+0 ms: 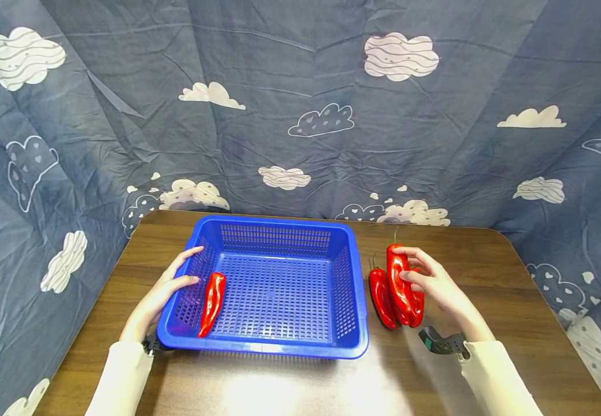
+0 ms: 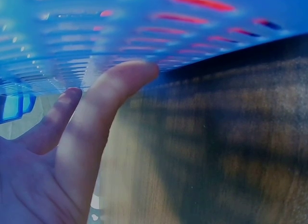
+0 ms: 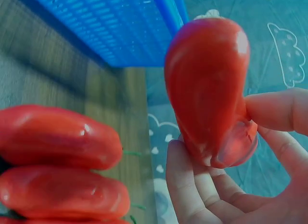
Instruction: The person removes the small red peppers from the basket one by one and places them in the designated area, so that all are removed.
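On the wooden table (image 1: 448, 260) sits a blue basket (image 1: 259, 348), the left hand (image 1: 160, 292) touching its left side, fingers loosely spread. Beyond its right side, the right hand (image 1: 434, 283) pinches a red pepper (image 1: 396, 274) above other peppers (image 1: 379, 296); I see one lone pepper (image 1: 212, 303) inside the basket.

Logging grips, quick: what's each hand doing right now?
Left hand: open, at the left rim of the blue rectangular plastic basket.
Right hand: closed, holding a long glossy red pepper.

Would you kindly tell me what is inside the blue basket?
I can see one red pepper lying inside the blue basket near its left wall. The floor directly beneath it is covered and cannot be seen.
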Available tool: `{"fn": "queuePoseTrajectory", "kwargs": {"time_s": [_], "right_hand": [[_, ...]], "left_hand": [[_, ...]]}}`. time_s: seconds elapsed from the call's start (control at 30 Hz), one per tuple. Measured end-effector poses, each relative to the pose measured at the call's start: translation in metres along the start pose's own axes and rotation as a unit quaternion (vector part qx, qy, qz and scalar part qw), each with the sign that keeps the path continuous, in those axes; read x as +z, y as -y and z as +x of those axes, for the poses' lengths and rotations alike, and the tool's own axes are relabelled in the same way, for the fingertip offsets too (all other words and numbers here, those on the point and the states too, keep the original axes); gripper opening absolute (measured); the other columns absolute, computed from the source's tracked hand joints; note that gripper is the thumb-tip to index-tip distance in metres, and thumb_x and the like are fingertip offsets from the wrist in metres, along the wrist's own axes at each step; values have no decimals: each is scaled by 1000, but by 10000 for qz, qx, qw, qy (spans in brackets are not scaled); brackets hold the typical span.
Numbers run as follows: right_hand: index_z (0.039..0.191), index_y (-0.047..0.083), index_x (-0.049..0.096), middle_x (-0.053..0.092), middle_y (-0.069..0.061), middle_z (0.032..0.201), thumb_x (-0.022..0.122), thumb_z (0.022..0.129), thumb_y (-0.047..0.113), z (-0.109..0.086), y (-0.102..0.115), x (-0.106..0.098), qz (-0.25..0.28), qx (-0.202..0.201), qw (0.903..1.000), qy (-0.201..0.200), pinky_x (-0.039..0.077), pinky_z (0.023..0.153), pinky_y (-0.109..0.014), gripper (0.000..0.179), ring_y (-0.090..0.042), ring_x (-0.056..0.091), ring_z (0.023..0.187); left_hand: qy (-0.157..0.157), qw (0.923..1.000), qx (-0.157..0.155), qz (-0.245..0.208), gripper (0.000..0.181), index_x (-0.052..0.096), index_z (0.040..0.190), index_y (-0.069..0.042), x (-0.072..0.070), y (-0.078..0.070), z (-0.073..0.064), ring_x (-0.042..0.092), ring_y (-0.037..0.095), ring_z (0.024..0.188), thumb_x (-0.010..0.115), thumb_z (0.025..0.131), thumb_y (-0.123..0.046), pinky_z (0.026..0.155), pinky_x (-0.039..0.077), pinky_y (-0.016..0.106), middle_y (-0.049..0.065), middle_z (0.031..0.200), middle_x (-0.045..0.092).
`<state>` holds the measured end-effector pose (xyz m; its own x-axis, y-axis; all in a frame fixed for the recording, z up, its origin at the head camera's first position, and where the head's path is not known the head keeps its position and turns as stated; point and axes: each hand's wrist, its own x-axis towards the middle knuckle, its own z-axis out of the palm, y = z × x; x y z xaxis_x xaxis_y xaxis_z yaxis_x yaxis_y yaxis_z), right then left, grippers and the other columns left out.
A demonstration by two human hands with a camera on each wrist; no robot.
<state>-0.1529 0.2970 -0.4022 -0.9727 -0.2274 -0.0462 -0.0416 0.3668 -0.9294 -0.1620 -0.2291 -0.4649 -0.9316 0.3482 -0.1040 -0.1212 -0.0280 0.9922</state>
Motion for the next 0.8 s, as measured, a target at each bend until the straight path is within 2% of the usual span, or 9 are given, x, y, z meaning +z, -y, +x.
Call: {"fn": "queuePoseTrajectory", "kwargs": {"time_s": [0.43, 0.63, 0.8], "right_hand": [[135, 5, 46, 55, -4, 113, 53, 93, 3, -8, -12, -11, 176, -272, 9994, -118, 53, 69, -32, 43, -10, 56, 97], [135, 5, 46, 55, -5, 110, 51, 93, -3, -11, -20, -16, 320, -437, 9983, -198, 54, 68, -32, 43, -10, 58, 94], [133, 11, 50, 55, -4, 110, 50, 91, -7, -12, -29, -20, 457, -535, 9972, -256, 54, 67, -31, 46, -10, 58, 93]], "left_hand": [[-27, 10000, -1, 5, 61, 24, 150, -23, 1, 0, 0, 42, 39, 119, 45, 95, -4, 85, 48, 48, 23, 147, 22], [-20, 10000, 25, -14, 62, 24, 150, -24, 2, -2, -1, 43, 39, 118, 45, 96, -4, 85, 48, 49, 23, 148, 20], [1, 10000, 41, -25, 62, 23, 151, -23, 2, -2, -1, 43, 38, 117, 46, 96, -4, 84, 48, 49, 24, 148, 21]]}}
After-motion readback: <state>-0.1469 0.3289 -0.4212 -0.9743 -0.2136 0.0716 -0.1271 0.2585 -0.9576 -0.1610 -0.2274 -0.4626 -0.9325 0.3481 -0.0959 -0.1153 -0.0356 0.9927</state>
